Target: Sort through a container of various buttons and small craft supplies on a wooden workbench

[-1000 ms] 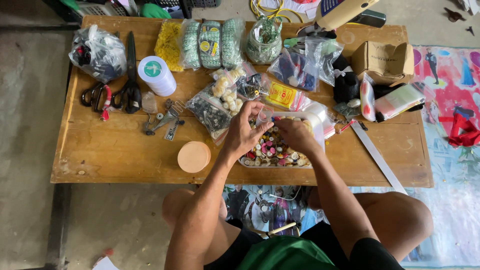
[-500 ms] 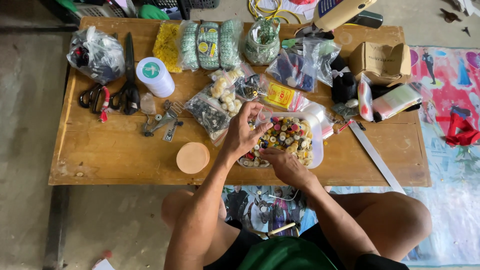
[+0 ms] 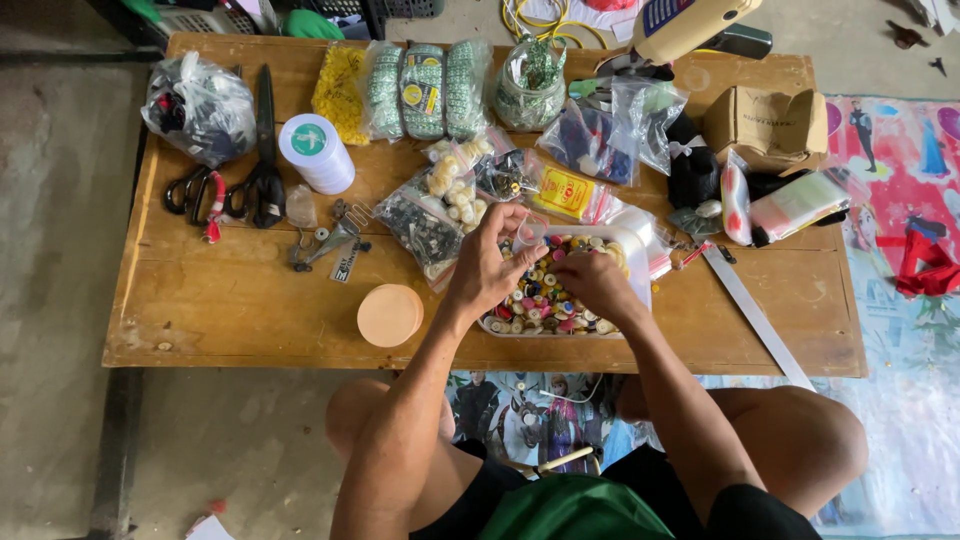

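A white tray [image 3: 642, 262] full of colourful buttons [image 3: 540, 300] sits at the front middle of the wooden table [image 3: 230, 300]. My left hand [image 3: 488, 265] hovers over the tray's left end. Its fingertips pinch a small clear container [image 3: 530, 236] held above the buttons. My right hand [image 3: 597, 285] rests in the tray just right of it, knuckles up and fingers curled down into the buttons. Its fingertips are hidden, so I cannot see whether they hold a button.
A round peach lid [image 3: 390, 315] lies left of the tray. Behind are bags of beads [image 3: 430, 215], black scissors [image 3: 263, 150], a white roll [image 3: 315, 152], a glass jar [image 3: 530, 85] and a cardboard box [image 3: 765, 125]. A metal ruler [image 3: 755, 315] lies at the right.
My right hand has moved from the tray's front edge back up into the buttons, close to my left hand. The left hand stays over the tray's left end.
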